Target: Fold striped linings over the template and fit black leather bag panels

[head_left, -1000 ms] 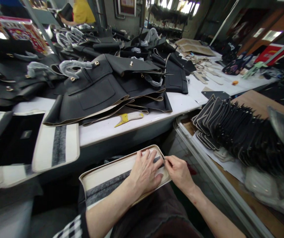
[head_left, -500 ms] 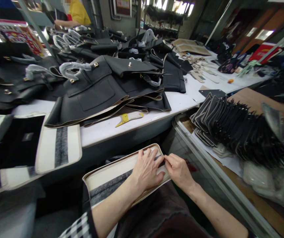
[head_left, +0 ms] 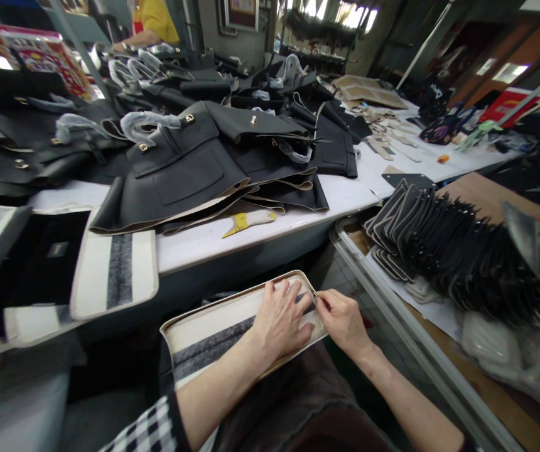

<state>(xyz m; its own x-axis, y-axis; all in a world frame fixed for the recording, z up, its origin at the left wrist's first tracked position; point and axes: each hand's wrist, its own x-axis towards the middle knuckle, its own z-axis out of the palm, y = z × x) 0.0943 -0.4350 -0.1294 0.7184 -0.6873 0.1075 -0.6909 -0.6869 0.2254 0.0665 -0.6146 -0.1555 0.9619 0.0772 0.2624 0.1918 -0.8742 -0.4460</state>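
A cream bag base (head_left: 192, 333) with a dark grey stripe and a raised, piped rim rests on my lap, slanting up to the right. My left hand (head_left: 282, 317) lies on its inner face near the right end, palm down with the fingers spread. At the right-hand corner, my right hand (head_left: 343, 317) pinches the rim between thumb and bent forefinger. A small dark bit shows at those fingertips, too small to name. My left forearm covers the lower part of the base, and its underside is hidden.
Black bag bodies (head_left: 180, 166) with wrapped handles cover the white table (head_left: 194, 248). A yellow-and-white tool (head_left: 248, 223) lies by its front edge. Another striped cream base (head_left: 95, 276) is at left. Black flaps (head_left: 458, 245) stand packed at right. A person in yellow (head_left: 157, 25) is behind.
My right hand has rolled slightly at the rim, showing more of its curled fingers. My left hand stays on the base. The whole view has shifted a little.
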